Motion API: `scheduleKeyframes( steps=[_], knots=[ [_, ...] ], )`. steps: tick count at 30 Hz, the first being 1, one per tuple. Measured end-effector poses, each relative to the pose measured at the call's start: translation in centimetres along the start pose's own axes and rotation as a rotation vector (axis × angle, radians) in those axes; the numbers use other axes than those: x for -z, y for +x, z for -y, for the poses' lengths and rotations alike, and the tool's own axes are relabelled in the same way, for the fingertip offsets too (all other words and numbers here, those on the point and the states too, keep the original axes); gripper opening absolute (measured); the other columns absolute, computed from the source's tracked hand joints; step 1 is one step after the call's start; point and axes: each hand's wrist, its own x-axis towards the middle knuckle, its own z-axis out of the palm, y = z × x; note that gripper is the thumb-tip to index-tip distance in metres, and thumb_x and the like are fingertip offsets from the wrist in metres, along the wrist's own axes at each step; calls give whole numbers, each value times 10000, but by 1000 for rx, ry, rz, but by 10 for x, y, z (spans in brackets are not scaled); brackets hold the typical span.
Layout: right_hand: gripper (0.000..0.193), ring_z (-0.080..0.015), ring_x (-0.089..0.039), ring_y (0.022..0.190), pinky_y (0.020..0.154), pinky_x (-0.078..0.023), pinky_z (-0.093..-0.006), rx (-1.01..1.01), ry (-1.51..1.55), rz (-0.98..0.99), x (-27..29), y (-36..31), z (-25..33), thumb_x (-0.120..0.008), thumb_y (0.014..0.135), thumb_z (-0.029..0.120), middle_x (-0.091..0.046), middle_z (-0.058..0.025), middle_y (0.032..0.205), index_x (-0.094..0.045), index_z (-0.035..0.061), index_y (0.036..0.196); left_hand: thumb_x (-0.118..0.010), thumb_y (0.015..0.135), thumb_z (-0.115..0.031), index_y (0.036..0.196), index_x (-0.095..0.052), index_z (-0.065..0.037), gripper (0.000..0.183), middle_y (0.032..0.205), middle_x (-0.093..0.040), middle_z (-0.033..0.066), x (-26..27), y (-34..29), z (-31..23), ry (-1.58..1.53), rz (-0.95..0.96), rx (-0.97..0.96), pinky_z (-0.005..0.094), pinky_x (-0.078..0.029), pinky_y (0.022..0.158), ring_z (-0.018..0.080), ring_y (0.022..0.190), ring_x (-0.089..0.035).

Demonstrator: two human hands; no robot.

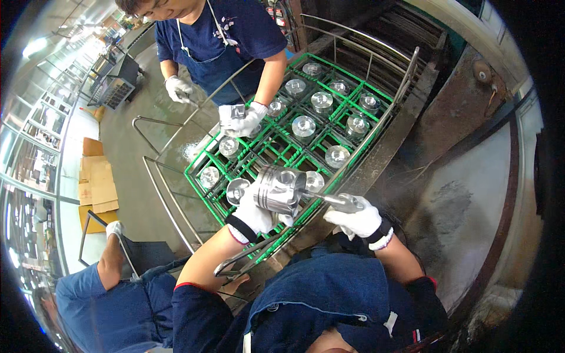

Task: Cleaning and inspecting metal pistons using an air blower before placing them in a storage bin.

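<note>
My left hand (254, 213), in a white glove, grips a shiny metal piston (279, 187) lying on its side above the near end of a green grid rack (288, 154). Grooves ring the end of the piston nearer my left hand. My gloved right hand (360, 220) is closed round the grey handle of a slim hand tool (344, 203). Its metal shaft reaches left to the piston's side; whether the tip touches or enters it, I cannot tell. Round metal pistons, such as this one (303, 126), stand in several of the rack's square cells.
Bent metal rails (168, 197) edge the rack on its left and far sides. Across it a co-worker's gloved hand (242, 120) holds another metal piece. A second person (118, 300) is at lower left. Cardboard (97, 179) lies farther left; a concrete ledge (388, 167) runs along the right.
</note>
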Motion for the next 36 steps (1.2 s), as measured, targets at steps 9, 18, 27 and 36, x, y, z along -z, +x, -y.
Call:
scheduleKeyframes(
  steps=[9,18,27,36],
  knots=[
    [108,-110,-428,327,320,-313,-253,3,151,60,21,1,-4,-692,823,97,-495,-6,478,-641,18,771,-371,1001,-363,1131,-574,-49,395,928,-664,95,6,1,-13,-1391,-73,468,356,-561,598,245,751,-657],
    [196,-48,-552,513,454,-420,-213,104,-147,-182,36,-35,-10,-778,826,202,-621,22,677,-676,62,917,-482,973,-245,1221,-561,3,359,1093,-662,145,0,-4,-1,-1341,-116,377,387,-596,781,249,922,-671],
    [254,-56,-574,598,531,-440,-246,222,-487,-130,25,-46,-7,-787,812,293,-599,12,638,-679,72,876,-506,885,-203,1211,-564,-39,369,1116,-651,111,-7,-11,6,-1300,-190,444,400,-503,871,237,1019,-614],
    [187,-37,-577,693,621,-461,-226,168,-380,177,25,-67,-2,-794,813,182,-652,34,756,-699,64,922,-538,835,-87,1163,-560,0,340,974,-631,42,-4,-6,37,-849,-344,380,252,-502,755,111,833,-604]
  ],
)
